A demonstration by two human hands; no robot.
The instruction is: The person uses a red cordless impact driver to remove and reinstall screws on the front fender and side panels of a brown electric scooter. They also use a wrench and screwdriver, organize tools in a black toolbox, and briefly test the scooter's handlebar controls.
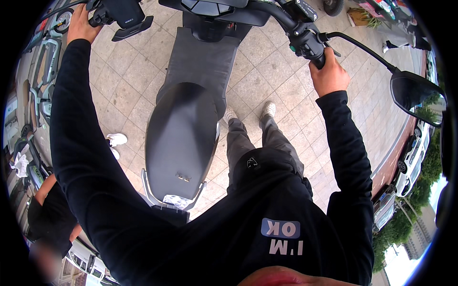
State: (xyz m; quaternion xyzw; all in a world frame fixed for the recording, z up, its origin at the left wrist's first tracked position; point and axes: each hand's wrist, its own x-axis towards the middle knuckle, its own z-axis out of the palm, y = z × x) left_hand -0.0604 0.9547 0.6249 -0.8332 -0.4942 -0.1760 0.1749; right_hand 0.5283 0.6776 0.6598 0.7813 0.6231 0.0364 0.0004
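I stand to the right of a black electric scooter, my two arms spread to its handlebar. My right hand (330, 75) is closed around the right handlebar grip (318, 62), next to a switch block with a green button. At the upper left my left hand (83, 26) is wrapped over the left end of the bar; the grip under it is mostly hidden. Between my arms lie the long black seat (181, 133) and the flat grey footboard (202, 57). A round-edged mirror (414, 93) sticks out on a stalk at the right. Beside my left hand is a dark boxy housing (125, 14).
Tiled paving (281, 71) surrounds the scooter. Several parked two-wheelers (45, 71) line the left, where a person in black (50, 209) also stands. White cars (410, 167) are parked at the right by trees. A clear plastic wrapper (177, 200) lies on the seat's rear.
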